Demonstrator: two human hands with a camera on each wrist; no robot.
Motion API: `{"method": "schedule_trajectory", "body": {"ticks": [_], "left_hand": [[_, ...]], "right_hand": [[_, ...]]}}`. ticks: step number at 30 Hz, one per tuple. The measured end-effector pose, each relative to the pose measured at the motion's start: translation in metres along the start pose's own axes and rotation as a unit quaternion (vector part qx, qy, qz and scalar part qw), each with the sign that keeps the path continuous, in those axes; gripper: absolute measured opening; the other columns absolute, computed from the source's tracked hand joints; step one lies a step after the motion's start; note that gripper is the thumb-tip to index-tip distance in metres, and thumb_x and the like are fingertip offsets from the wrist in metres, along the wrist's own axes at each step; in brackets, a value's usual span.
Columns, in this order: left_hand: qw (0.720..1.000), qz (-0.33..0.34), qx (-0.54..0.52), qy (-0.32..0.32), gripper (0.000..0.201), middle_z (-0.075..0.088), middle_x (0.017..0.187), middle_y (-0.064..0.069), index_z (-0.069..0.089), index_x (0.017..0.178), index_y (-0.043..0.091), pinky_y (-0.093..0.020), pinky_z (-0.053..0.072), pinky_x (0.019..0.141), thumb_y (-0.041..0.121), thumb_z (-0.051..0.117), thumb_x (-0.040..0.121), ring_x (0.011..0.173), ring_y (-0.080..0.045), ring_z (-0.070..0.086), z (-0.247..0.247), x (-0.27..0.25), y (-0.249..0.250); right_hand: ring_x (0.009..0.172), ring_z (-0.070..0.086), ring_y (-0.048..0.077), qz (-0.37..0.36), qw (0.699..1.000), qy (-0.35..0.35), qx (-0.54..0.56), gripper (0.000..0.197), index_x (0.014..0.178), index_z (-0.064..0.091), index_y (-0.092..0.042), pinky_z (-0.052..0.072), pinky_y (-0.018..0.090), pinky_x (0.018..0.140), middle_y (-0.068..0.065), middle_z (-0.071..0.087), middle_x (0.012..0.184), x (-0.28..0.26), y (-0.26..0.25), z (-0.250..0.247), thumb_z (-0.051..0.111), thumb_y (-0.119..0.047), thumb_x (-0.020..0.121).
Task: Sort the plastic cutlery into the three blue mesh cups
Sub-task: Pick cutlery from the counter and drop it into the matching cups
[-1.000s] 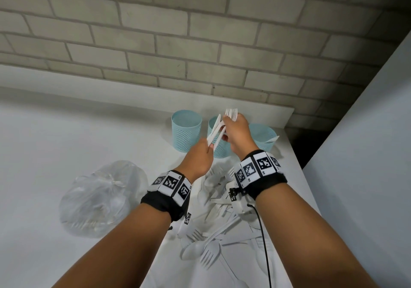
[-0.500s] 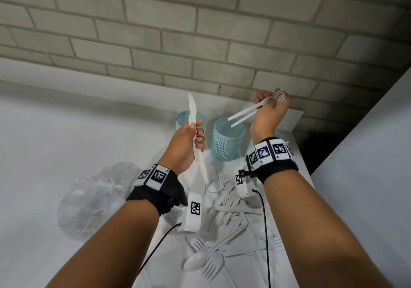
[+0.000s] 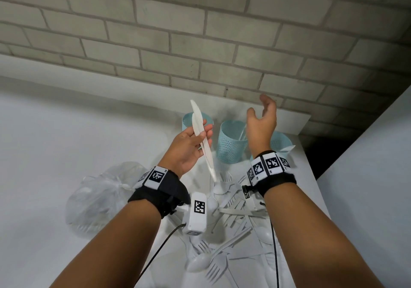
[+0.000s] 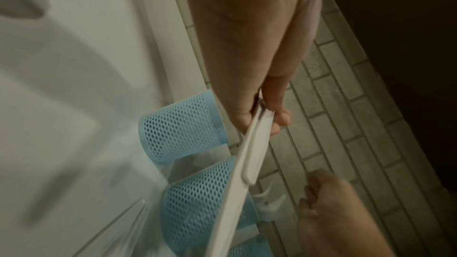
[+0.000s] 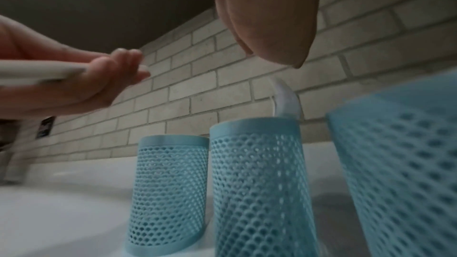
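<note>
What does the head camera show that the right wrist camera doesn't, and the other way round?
Only the head view shows the pile of loose cutlery on the table, the clear plastic bag beside it, both wristbands, and the right hand open and empty above the cups. Only the right wrist view shows the cups from the side: the mesh walls of the left cup and the white piece sticking up from the middle cup. Both show the three blue cups, the brick wall, and the left hand holding white knives.
</note>
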State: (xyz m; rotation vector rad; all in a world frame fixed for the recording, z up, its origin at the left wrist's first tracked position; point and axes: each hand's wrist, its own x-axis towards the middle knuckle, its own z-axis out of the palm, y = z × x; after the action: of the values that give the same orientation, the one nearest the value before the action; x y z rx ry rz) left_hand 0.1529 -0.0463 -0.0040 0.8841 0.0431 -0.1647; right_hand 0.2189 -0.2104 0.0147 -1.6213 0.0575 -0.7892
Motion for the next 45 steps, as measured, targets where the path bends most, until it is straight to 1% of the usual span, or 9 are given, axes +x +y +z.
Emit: {"method": "schedule_trajectory", "body": {"ticks": [3, 10, 14, 19, 25, 30, 37, 41, 45], "left_hand": [[1.000, 0.002, 0.002, 0.002, 0.028, 0.068, 0.102, 0.000, 0.058, 0.112, 0.011, -0.025, 0.052, 0.085, -0.004, 0.045, 0.093, 0.087, -0.008, 0.066, 0.002, -0.003, -0.003], [1.000, -0.003, 0.027, 0.000, 0.026, 0.071, 0.094, -0.004, 0.061, 0.109, 0.003, -0.019, 0.057, 0.070, -0.009, 0.048, 0.090, 0.077, -0.009, 0.069, 0.009, -0.012, -0.003], [0.997, -0.024, 0.078, -0.015, 0.023, 0.072, 0.087, -0.004, 0.062, 0.109, -0.001, -0.021, 0.058, 0.072, -0.006, 0.049, 0.091, 0.077, -0.011, 0.069, 0.009, -0.018, -0.002], [0.990, -0.047, 0.133, -0.001, 0.014, 0.074, 0.082, -0.004, 0.065, 0.098, 0.005, -0.022, 0.058, 0.071, 0.012, 0.055, 0.092, 0.075, -0.011, 0.071, 0.002, -0.021, 0.000], [0.976, -0.067, 0.209, 0.012, 0.014, 0.072, 0.082, -0.002, 0.063, 0.103, 0.005, -0.019, 0.056, 0.070, 0.013, 0.056, 0.093, 0.071, -0.007, 0.068, -0.007, -0.025, -0.003], [0.954, -0.060, 0.285, 0.065, 0.012, 0.068, 0.087, -0.004, 0.063, 0.102, 0.008, -0.019, 0.053, 0.072, 0.013, 0.057, 0.092, 0.073, -0.009, 0.063, -0.020, -0.033, 0.007], [0.847, -0.067, 0.521, 0.076, 0.012, 0.067, 0.080, -0.001, 0.064, 0.080, 0.016, -0.022, 0.046, 0.066, 0.009, 0.057, 0.088, 0.069, -0.011, 0.059, -0.031, -0.061, 0.017], [0.720, -0.102, 0.686, 0.012, 0.024, 0.067, 0.084, -0.001, 0.067, 0.088, 0.008, -0.025, 0.048, 0.077, 0.030, 0.060, 0.089, 0.079, -0.015, 0.061, -0.037, -0.102, 0.019], [0.570, -0.169, 0.800, -0.084, 0.033, 0.050, 0.076, 0.003, 0.059, 0.084, 0.012, -0.017, 0.031, 0.055, 0.044, 0.061, 0.085, 0.065, -0.010, 0.043, -0.047, -0.143, 0.020]], "right_hand": [[0.113, 0.052, 0.008, -0.086, 0.996, -0.021, 0.008, 0.033, 0.116, 0.057, -0.008, 0.035, 0.009, 0.099, -0.004, 0.058, 0.116, -0.008, -0.020, 0.002, 0.058, -0.002, 0.083], [0.105, 0.060, 0.017, 0.090, 0.935, -0.340, -0.051, 0.043, 0.132, 0.046, -0.018, 0.047, 0.029, 0.089, 0.010, 0.064, 0.116, -0.025, -0.045, 0.016, 0.054, -0.034, 0.093], [0.065, 0.067, 0.006, 0.132, 0.897, -0.421, -0.012, 0.036, 0.133, 0.041, -0.015, 0.051, 0.018, 0.056, 0.008, 0.069, 0.096, -0.038, -0.045, 0.017, 0.046, -0.021, 0.098], [0.073, 0.068, 0.004, 0.195, 0.850, -0.489, 0.009, 0.021, 0.115, 0.055, -0.013, 0.054, 0.020, 0.067, 0.000, 0.070, 0.088, -0.039, -0.038, 0.010, 0.053, -0.010, 0.094], [0.065, 0.066, 0.015, 0.262, 0.918, -0.287, 0.076, 0.011, 0.087, 0.054, -0.008, 0.057, 0.025, 0.060, 0.006, 0.066, 0.077, -0.016, -0.040, 0.024, 0.049, 0.000, 0.094], [0.071, 0.065, 0.019, 0.170, 0.972, -0.092, 0.131, 0.020, 0.079, 0.052, -0.014, 0.058, 0.039, 0.076, 0.005, 0.065, 0.077, 0.020, -0.047, 0.037, 0.052, 0.001, 0.092], [0.079, 0.061, 0.021, 0.050, 0.994, -0.095, -0.004, 0.005, 0.087, 0.058, -0.011, 0.049, 0.031, 0.077, 0.005, 0.064, 0.082, 0.001, -0.020, 0.070, 0.062, -0.009, 0.087], [0.091, 0.061, 0.022, 0.046, 0.971, -0.214, -0.100, 0.012, 0.099, 0.060, -0.006, 0.047, 0.030, 0.086, 0.012, 0.067, 0.097, -0.007, -0.004, 0.072, 0.062, -0.007, 0.087], [0.101, 0.054, 0.011, 0.025, 0.949, -0.285, -0.131, 0.027, 0.110, 0.058, -0.005, 0.043, 0.021, 0.094, 0.008, 0.062, 0.111, -0.009, -0.016, 0.064, 0.061, 0.001, 0.085]]}}
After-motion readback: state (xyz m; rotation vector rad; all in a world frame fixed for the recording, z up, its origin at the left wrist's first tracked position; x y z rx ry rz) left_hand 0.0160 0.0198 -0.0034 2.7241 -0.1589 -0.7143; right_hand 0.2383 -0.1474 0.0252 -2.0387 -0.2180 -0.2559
